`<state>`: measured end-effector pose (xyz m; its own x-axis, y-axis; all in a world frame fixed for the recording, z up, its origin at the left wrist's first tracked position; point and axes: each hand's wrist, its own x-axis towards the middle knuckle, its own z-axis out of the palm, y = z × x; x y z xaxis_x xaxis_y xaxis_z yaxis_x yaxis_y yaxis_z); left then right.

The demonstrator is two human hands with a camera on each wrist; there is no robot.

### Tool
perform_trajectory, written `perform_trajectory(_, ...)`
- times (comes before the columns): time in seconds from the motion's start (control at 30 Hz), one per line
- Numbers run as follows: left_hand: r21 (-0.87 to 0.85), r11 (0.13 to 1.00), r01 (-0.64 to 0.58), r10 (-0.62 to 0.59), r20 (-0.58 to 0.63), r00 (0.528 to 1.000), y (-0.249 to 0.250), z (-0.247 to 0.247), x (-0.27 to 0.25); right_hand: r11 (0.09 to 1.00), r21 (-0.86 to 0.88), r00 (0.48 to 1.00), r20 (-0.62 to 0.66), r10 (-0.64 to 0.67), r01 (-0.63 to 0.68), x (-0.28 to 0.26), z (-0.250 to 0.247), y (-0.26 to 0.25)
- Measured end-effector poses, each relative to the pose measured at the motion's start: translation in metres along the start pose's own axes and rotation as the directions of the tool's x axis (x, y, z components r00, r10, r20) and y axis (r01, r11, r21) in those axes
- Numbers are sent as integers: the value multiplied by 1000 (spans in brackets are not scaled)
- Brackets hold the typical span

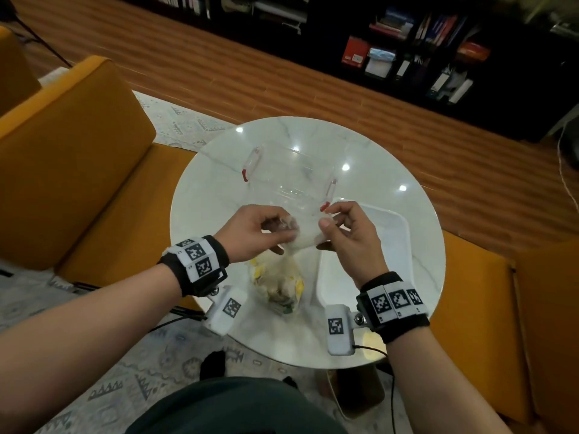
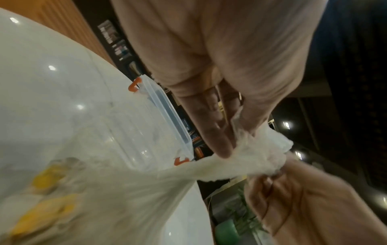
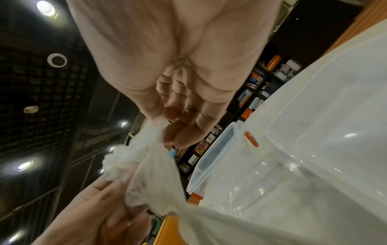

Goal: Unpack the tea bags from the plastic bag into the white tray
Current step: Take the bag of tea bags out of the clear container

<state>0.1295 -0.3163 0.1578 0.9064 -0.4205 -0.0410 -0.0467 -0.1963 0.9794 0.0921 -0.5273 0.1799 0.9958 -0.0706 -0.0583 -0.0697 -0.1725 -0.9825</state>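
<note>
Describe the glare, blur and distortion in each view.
Head view: ceiling lights glare as bright spots on the marble table, straight edges bow from the wide lens, and the plastic bag is soft. Left wrist view: the bag's yellow contents smear with blur, the left hand looms large. Right wrist view: the white tray is hazy, the right hand oversized.

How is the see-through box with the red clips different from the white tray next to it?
The clear plastic box with red clips is see-through, so the round marble table shows through it; the white plastic tray is cloudy white. The box has red clips at its sides; the tray shows none. The box lies farther from the person, the tray nearer on the right. Both rest on the table with nothing visible inside.
</note>
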Motion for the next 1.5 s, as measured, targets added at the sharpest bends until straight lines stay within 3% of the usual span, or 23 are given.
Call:
perform_trajectory(0.1, -121, 991, 57, -61, -26, 998, 11, -11, 0, 996, -23, 994, 66, 83, -81, -2, 1, -4)
perform_trajectory(0.17, -164, 983, 77, -80, -15, 997, 16, -15, -2, 982, -154, 976, 170, 134, -108, -3, 7, -6)
perform_trajectory(0.23, -183, 981, 71, -76, -21, 997, 18, -17, -4, 952, -301, 964, 234, 130, -55, -3, 15, -4)
perform_trajectory(0.33, -160, 986, 47, -58, -67, 996, 16, -23, -4, 904, -420, 968, 185, 169, -77, 3, 17, 4)
perform_trajectory(0.47, -22, 1000, 19, -21, -89, 996, 13, -31, -5, 888, -425, 961, 122, 247, -175, 8, 14, 5)
perform_trajectory(0.53, 28, 997, 70, -68, -60, 996, 11, -35, -5, 919, -339, 970, 62, 233, -199, 9, 16, 1)
perform_trajectory(0.63, 75, 984, 164, -165, -1, 986, 4, -42, -3, 967, -80, 971, -18, 240, -241, 9, 20, -9)
perform_trajectory(0.7, 219, 958, 184, -191, 9, 982, 1, -48, -1, 971, 88, 973, -41, 227, -222, 8, 22, -16)
perform_trajectory(0.77, 305, 938, 165, -183, 29, 983, -2, -55, 0, 953, 228, 976, -48, 213, -197, 8, 25, -23)
perform_trajectory(0.93, 301, 931, 205, -227, 37, 973, -3, -64, 3, 880, 419, 970, 7, 243, -224, 5, 40, -27)
perform_trajectory(1.1, 203, 951, 235, -238, -7, 971, -12, -64, 2, 937, 243, 961, -48, 271, -252, 0, 48, -8)
perform_trajectory(1.3, -91, 953, 289, -292, -24, 956, -9, -63, 3, 947, -59, 940, 123, 320, -314, -10, 49, 14)
perform_trajectory(1.4, -212, 932, 293, -307, -35, 951, -1, -60, 8, 954, -185, 954, 141, 264, -237, -12, 46, 14)
perform_trajectory(1.5, -278, 908, 314, -337, -38, 941, 8, -58, 13, 972, -111, 963, 155, 221, -205, -10, 44, 19)
